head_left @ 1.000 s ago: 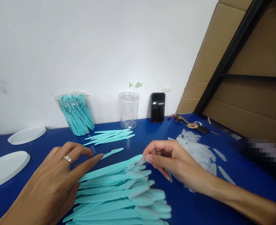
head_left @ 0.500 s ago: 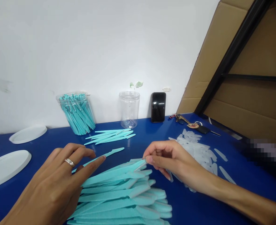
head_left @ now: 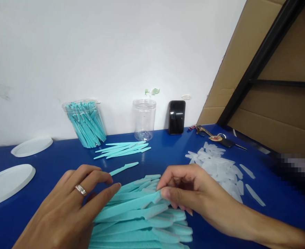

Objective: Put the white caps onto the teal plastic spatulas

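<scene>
A large heap of teal blade-shaped sticks [head_left: 142,221] lies at the front of the blue table. My right hand [head_left: 186,188] pinches the wide tip of one teal stick at the heap's right end. Over the heap's left end, my left hand [head_left: 77,204], with a ring on one finger, has its thumb and index finger apart and nothing between them. One single teal stick [head_left: 123,168] lies just beyond my left fingers. Behind it rests a small group of teal sticks [head_left: 122,150]. Translucent white covers [head_left: 219,166] are piled right of my right hand.
Against the wall stand a clear jar packed with teal sticks [head_left: 86,124], an empty clear jar [head_left: 144,119] and a black phone [head_left: 177,117]. Keys [head_left: 217,137] lie at the right, white lids [head_left: 9,185] at the left. Cardboard [head_left: 227,65] leans at the right.
My right hand has moved slightly down and pinches a stick tip lower in the heap. My left hand has shifted a little right and down. The view has shifted slightly.
</scene>
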{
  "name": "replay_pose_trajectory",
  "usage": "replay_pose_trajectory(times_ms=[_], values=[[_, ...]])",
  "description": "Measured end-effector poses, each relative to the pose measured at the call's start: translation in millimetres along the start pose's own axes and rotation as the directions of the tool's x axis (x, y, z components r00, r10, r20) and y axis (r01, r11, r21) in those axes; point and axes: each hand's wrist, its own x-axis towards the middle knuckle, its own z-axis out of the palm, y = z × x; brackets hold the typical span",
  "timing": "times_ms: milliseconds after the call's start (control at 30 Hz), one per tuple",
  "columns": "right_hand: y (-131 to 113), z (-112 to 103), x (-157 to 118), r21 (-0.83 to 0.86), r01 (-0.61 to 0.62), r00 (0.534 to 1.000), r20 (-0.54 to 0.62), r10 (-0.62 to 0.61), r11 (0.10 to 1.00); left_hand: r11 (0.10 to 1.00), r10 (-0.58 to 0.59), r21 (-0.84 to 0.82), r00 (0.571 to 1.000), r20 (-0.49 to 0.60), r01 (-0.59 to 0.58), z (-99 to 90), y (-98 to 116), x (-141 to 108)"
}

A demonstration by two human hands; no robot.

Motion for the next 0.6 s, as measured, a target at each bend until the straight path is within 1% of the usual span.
replay_pose_trajectory(times_ms=[133, 233, 267, 333, 400, 467, 533, 600], values=[[-2, 3, -3, -0.002, -0.004, 1.000, 0.000, 0.004, 1.000, 1.000, 0.003, -0.030, 1.000, -0.030, -0.004, 0.8, 5, 2], [-7, 4, -6, -0.020, -0.008, 1.000, -0.007, 0.008, 1.000, 0.998, -0.026, -0.058, 0.998, -0.051, 0.023, 0.5, 9, 1], [-9, 3, -6, -0.035, -0.006, 1.000, -0.008, 0.006, 0.999, 0.997, -0.058, -0.061, 0.997, -0.050, 0.055, 0.4, 10, 1], [-13, -3, -4, -0.089, 0.013, 0.999, -0.029, -0.016, 0.996, 0.986, -0.164, -0.046, 0.985, -0.052, 0.162, 0.5, 8, 1], [-17, -12, 0, -0.160, 0.046, 0.995, -0.079, -0.060, 0.986, 0.958, -0.287, -0.026, 0.954, -0.083, 0.286, 1.6, 1, 2], [-19, -21, 5, -0.231, 0.073, 0.987, -0.124, -0.104, 0.970, 0.921, -0.389, -0.055, 0.915, -0.104, 0.385, 3.7, -13, 4], [-20, -27, 8, -0.303, 0.092, 0.979, -0.146, -0.142, 0.948, 0.876, -0.472, -0.143, 0.880, -0.056, 0.461, 6.5, -29, 6], [-20, -27, 9, -0.392, 0.112, 0.968, -0.163, -0.189, 0.913, 0.838, -0.511, -0.211, 0.859, 0.016, 0.502, 9.5, -41, 7]])
